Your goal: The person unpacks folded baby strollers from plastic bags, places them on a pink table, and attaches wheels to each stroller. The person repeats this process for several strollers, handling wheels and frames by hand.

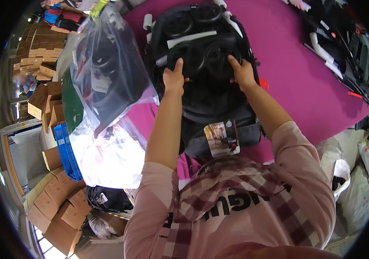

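A folded black stroller (219, 101) lies on the pink-covered table (288, 82) in front of me, wheels uppermost. My left hand (176, 78) is closed on the near left wheel (192, 59), thumb on top. The near right wheel (217, 59) is gripped by my right hand (242, 73) in the same way. Most of my fingers are hidden beneath the wheels. Farther off, another pair of wheels (178, 23) shows, with a white strip (192, 39) lying between the pairs. A printed card (222, 138) hangs on the stroller's near side.
To the left, another black stroller sits in a clear plastic bag (114, 64); loose plastic film (107, 159) lies nearer. More folded strollers (344, 56) stand at the far right. A blue crate (67, 151) and cardboard boxes (55, 198) are at left. A gloved hand of another person (98, 7) touches the bag's top.
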Available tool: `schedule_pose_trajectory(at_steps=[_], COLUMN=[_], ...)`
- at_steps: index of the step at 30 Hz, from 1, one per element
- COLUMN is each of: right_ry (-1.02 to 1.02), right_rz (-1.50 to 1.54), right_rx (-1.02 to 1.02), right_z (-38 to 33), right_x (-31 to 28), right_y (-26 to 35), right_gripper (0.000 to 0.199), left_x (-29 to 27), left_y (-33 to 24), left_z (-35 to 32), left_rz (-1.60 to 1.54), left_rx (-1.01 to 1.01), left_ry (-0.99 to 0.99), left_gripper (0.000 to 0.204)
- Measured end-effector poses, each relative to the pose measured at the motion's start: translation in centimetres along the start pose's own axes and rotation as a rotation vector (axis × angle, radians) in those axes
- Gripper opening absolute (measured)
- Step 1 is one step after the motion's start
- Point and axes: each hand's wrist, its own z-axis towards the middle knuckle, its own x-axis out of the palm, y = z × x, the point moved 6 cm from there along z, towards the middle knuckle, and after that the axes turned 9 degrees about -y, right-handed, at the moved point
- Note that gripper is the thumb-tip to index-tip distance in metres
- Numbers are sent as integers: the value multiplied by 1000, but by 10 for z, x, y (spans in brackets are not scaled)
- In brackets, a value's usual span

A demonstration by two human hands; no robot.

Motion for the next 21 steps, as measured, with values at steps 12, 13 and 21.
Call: schedule_pose_trajectory(at_steps=[12,13,21], right_ry=[-254,-353,-210], right_rz=[83,-74,-218], right_rx=[-546,-532,183], right_z=[-76,-77,-129], right_x=[-124,-156,-187], right_y=[-31,-68,-219], right_gripper=[46,44,51], left_x=[-92,-116,-175], left_y=[6,29,259], left_z=[-45,-43,-121], left_rz=[-43,39,-131], left_rx=[484,730,-144], left_ry=[30,-23,312], left_gripper=[77,73,80])
